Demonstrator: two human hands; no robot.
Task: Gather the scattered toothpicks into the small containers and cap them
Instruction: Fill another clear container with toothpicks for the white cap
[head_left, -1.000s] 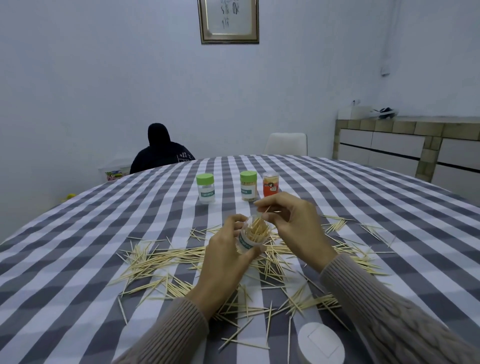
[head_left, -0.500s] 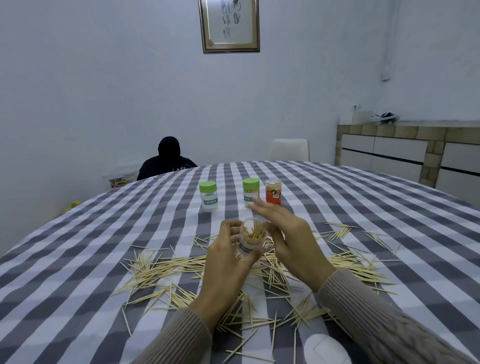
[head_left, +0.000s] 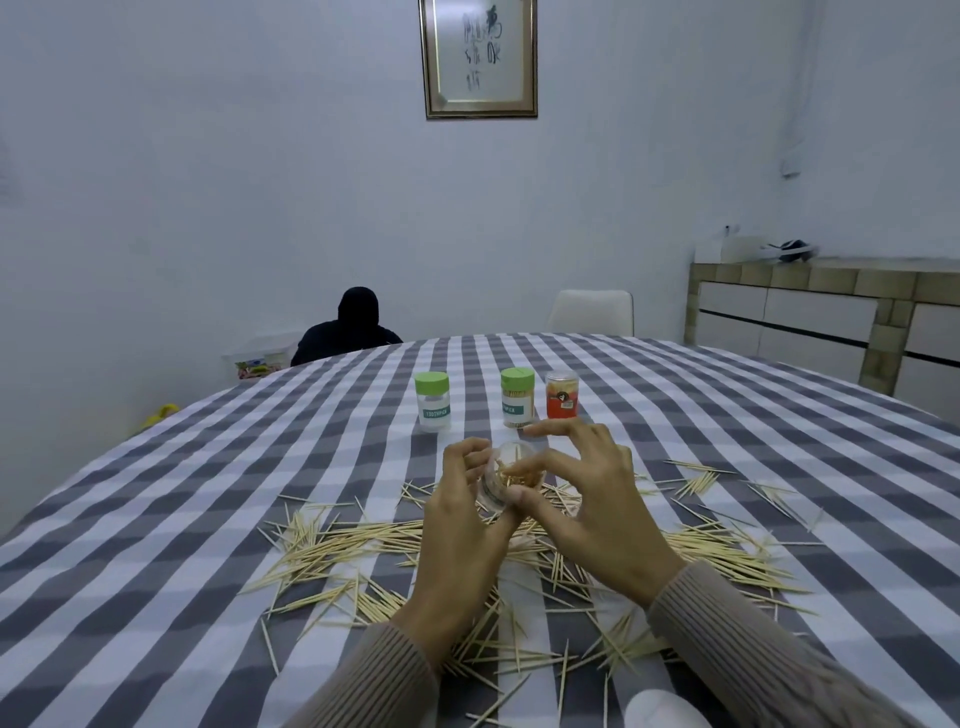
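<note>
Left hand (head_left: 460, 525) fingers curled round clear container (head_left: 506, 475) of toothpicks, tilted above the bench (head_left: 156, 519). Right hand (head_left: 592, 499) fingers spread, loosely bent over its mouth, thumb touching it.

View: head camera, single, wide-angle | Faces: forward and down across checked table (head_left: 156, 519) toward far wall (head_left: 208, 182) | Nearness: both hands close, bottom centre | Shared coverage: none, one view only

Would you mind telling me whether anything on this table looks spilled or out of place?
Yes: loose toothpicks lie scattered across the checked tablecloth around both hands. The left hand grips an uncapped clear container, tilted and partly filled. The three jars behind stand upright and capped.
</note>
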